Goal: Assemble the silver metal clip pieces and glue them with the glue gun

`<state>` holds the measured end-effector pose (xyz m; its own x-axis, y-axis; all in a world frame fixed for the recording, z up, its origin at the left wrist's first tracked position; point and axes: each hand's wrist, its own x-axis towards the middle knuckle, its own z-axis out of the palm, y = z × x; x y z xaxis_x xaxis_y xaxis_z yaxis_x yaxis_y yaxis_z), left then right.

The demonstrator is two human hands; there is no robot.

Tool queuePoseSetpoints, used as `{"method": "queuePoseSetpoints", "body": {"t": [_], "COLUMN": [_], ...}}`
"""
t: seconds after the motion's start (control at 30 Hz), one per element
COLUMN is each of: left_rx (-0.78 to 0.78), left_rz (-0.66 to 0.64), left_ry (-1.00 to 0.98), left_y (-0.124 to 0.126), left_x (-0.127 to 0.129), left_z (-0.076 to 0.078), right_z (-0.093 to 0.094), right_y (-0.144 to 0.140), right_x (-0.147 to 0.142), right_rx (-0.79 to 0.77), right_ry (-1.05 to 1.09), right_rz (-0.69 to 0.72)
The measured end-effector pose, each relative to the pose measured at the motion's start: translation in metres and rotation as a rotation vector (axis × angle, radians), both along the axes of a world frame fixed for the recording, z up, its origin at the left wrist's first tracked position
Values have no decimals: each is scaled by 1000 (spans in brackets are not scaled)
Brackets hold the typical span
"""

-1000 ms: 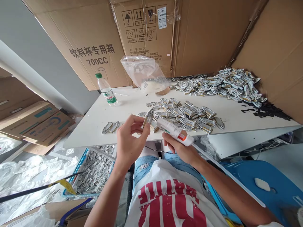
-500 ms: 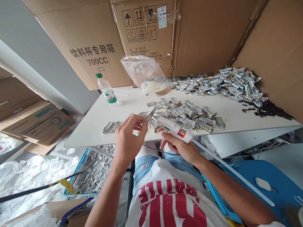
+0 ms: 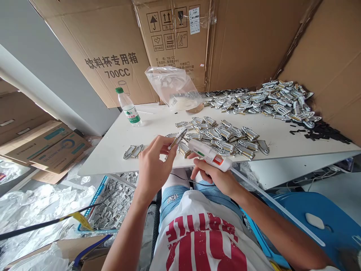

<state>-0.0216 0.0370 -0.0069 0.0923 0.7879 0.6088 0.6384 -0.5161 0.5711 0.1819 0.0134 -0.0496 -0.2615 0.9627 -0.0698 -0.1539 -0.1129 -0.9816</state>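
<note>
In my left hand (image 3: 158, 160), a small grey-and-brass metal piece (image 3: 178, 137) is pinched between thumb and fingers, tilted upward. My right hand (image 3: 211, 171) grips a white glue gun (image 3: 207, 152), its nozzle pointing left, close to that piece. Whether the nozzle touches it I cannot tell. A long white glue stick (image 3: 278, 205) sticks out of the gun's rear. Behind both hands, a loose heap of similar metal pieces (image 3: 225, 133) lies on the white table (image 3: 107, 139). Two more such pieces (image 3: 133, 151) rest left of my left hand.
A bigger pile of metal pieces (image 3: 276, 99) and black strips (image 3: 321, 131) occupy the right rear. A water bottle (image 3: 129, 109) and a clear plastic bag (image 3: 172, 86) stand before cardboard boxes (image 3: 113, 49). Below left is a blue crate (image 3: 98, 199); at right, a blue stool (image 3: 307, 210).
The metal piece has turned slightly in my left fingers. Otherwise both hands and the glue gun hold nearly the same place; the whole view has shifted a little.
</note>
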Motion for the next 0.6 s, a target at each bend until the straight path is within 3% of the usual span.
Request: {"method": "queuePoseSetpoints", "body": {"t": [0.6], "left_rx": [-55], "left_rz": [-25], "left_ry": [-57], "left_y": [3], "left_x": [2], "left_z": [-2], "right_z": [-2], "right_y": [0], "right_x": [0], "right_rx": [-7], "right_ry": [-38], "right_rz": [-14]}}
